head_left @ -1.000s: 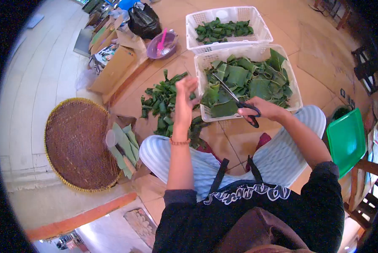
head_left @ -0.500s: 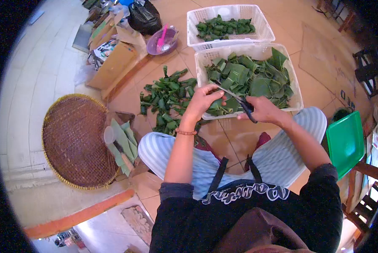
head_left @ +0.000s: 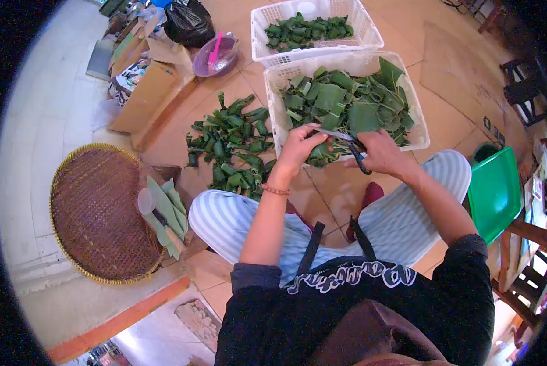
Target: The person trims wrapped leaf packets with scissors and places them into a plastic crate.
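Note:
My right hand [head_left: 380,151] grips a pair of scissors [head_left: 357,157] by the dark handles, and the blades point left toward my left hand [head_left: 302,148]. The left fingers are curled together by the blade tips; what they hold, if anything, is hidden. Both hands are over the near edge of a white plastic crate [head_left: 421,119] filled with cut banana leaves [head_left: 365,116]. Some green leaf [head_left: 322,157] shows just beneath the left fingers. On the floor to the left lies a pile of small leaf-wrapped packets [head_left: 230,137].
A second white crate [head_left: 258,30] behind holds more leaf packets [head_left: 307,32]. To the left are a round woven tray [head_left: 99,213], a knife [head_left: 170,229] on leaves, a cardboard box [head_left: 145,100] and a purple basin [head_left: 203,66]. A green tray [head_left: 496,195] stands at right.
The whole view has shifted slightly, so the crates and packets appear further left and higher. Both hands stay close together, with the scissors still in my right hand.

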Demonstrator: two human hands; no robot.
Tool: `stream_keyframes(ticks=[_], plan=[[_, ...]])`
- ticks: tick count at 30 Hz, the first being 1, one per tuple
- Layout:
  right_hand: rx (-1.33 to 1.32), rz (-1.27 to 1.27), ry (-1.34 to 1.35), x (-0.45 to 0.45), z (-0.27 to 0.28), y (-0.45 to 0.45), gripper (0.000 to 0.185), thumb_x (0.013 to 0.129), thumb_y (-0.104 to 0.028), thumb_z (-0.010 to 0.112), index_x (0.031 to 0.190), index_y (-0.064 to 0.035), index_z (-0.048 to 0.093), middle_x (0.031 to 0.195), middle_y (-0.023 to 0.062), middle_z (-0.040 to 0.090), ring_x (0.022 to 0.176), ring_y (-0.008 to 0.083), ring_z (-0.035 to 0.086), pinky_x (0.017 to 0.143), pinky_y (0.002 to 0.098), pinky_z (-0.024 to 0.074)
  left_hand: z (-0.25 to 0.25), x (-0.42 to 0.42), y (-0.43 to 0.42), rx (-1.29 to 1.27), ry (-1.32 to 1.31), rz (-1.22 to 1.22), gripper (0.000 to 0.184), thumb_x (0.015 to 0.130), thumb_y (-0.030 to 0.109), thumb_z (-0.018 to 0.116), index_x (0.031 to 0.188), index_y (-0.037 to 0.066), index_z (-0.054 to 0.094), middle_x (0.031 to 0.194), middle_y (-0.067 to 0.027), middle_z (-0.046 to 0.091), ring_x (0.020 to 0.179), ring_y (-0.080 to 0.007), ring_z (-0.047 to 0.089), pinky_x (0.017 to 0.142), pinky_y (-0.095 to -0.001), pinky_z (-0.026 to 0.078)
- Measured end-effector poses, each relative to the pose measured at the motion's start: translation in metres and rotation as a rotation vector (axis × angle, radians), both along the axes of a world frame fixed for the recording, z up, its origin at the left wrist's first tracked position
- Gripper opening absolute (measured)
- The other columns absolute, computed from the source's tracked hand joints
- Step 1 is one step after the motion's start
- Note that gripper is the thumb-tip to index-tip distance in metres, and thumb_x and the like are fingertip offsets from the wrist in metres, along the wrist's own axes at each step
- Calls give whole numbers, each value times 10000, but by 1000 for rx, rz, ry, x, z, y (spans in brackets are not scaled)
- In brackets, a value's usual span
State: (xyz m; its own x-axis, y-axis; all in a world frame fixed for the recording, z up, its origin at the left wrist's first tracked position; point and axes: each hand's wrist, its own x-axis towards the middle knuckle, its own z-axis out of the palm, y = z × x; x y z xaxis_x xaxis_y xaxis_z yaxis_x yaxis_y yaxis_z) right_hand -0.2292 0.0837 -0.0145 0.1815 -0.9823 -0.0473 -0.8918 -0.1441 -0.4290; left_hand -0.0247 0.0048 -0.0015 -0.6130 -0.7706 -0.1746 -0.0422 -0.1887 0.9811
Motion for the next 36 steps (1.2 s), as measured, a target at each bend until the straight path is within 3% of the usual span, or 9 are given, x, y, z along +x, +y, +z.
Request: stream_keyframes(ticks=[3, 6, 12, 18, 21, 24, 27, 33, 36], plan=[[26, -55, -48, -3, -6, 1, 502, 611, -494, 702, 655, -22, 536, 605, 169, 547, 610, 355, 548, 585, 427, 424, -10, 2, -3, -80, -17, 35, 131, 818, 102, 555, 882, -6, 590, 823, -50, 606, 717, -130, 565, 682, -267, 467], [52, -79, -54, -5, -12, 6, 471, 618, -458, 714, 643, -17, 550, 558, 176, 536, 565, 363, 549, 538, 435, 428, -24, 3, -3, 327, 33, 53, 141, 822, 113, 559, 896, -5, 577, 851, -75, 593, 725, -175, 586, 584, -356, 536], [134, -81, 16, -7, -19, 14, 465, 632, -462, 707, 667, -18, 573, 564, 176, 545, 570, 362, 556, 539, 435, 433, -53, 6, -6, 576, 67, -15, 160, 825, 122, 565, 933, 6, 551, 882, -101, 579, 773, -235, 613, 516, -418, 555], [147, -46, -1, -9, -30, 12, 497, 625, -490, 702, 676, -15, 568, 610, 186, 559, 606, 359, 563, 560, 429, 440, -50, 10, -4, 325, 13, -64, 152, 823, 119, 564, 912, -4, 577, 877, -84, 598, 772, -203, 597, 530, -432, 554], [78, -9, 7, -4, -27, 12, 507, 624, -495, 701, 687, -11, 565, 636, 193, 563, 622, 360, 563, 568, 430, 439, -57, 8, 2, -120, -102, -64, 156, 817, 112, 568, 916, -6, 589, 866, -76, 613, 784, -188, 587, 506, -427, 552], [69, -41, -34, 1, -24, 9, 515, 624, -499, 700, 684, -6, 563, 624, 193, 559, 609, 365, 557, 563, 435, 434, -53, 11, 0, 8, -32, -91, 176, 813, 118, 576, 943, -1, 588, 868, -80, 621, 747, -179, 596, 493, -395, 547], [89, -61, -39, 3, -15, 9, 510, 630, -494, 697, 667, -4, 562, 591, 189, 548, 582, 369, 549, 551, 439, 430, -39, 14, 4, 437, 34, -20, 185, 815, 131, 577, 948, 2, 586, 849, -79, 616, 684, -174, 601, 498, -363, 543], [112, -32, -11, -8, -38, 9, 500, 648, -493, 683, 631, -8, 561, 559, 186, 534, 562, 368, 544, 539, 441, 423, -33, 13, 6, 342, -116, 92, 172, 811, 135, 584, 936, 18, 561, 846, -73, 592, 702, -173, 601, 548, -339, 534], [141, -104, -34, -12, -36, 4, 531, 647, -517, 675, 620, -1, 549, 555, 179, 529, 550, 353, 544, 532, 429, 421, -66, 22, -1, 212, 94, 156, 194, 806, 130, 586, 966, 38, 527, 903, -58, 573, 783, -152, 578, 617, -305, 506]])
